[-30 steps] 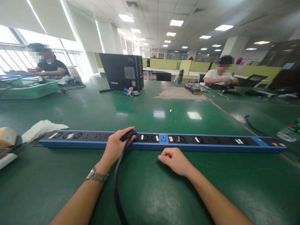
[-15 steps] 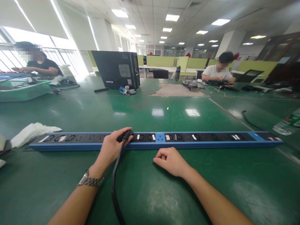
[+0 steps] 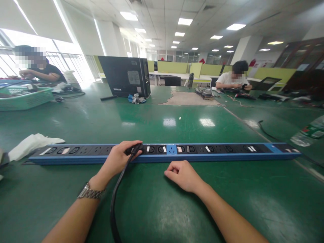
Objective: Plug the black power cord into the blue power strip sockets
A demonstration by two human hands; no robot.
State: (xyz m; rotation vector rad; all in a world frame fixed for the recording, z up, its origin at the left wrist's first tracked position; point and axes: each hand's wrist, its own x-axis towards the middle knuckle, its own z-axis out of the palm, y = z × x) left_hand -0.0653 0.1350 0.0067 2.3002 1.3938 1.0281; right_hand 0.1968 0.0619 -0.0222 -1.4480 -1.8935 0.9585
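A long blue power strip (image 3: 220, 156) with black sockets and one blue socket lies crosswise on the green table. My left hand (image 3: 120, 158), with a metal watch on its wrist, grips a black power plug (image 3: 136, 148) at the strip's sockets, left of the blue socket. Whether the prongs are fully seated is hidden. From the plug a thick black cable (image 3: 115, 199) runs down toward me. My right hand (image 3: 183, 175) rests on the table just in front of the strip, fingers curled in with nothing visible in them.
A black computer case (image 3: 124, 76) stands at the back, gloves (image 3: 136, 98) beside it. To the left are a green basket (image 3: 27, 101) and white cloth (image 3: 32, 143); a plastic bottle (image 3: 307, 131) lies right. Two people (image 3: 47, 72) (image 3: 234, 79) sit across the table.
The plug sits lower and flatter against the strip, and its cable has swung left. My left wrist has shifted left and down slightly. My right hand stays curled in place.
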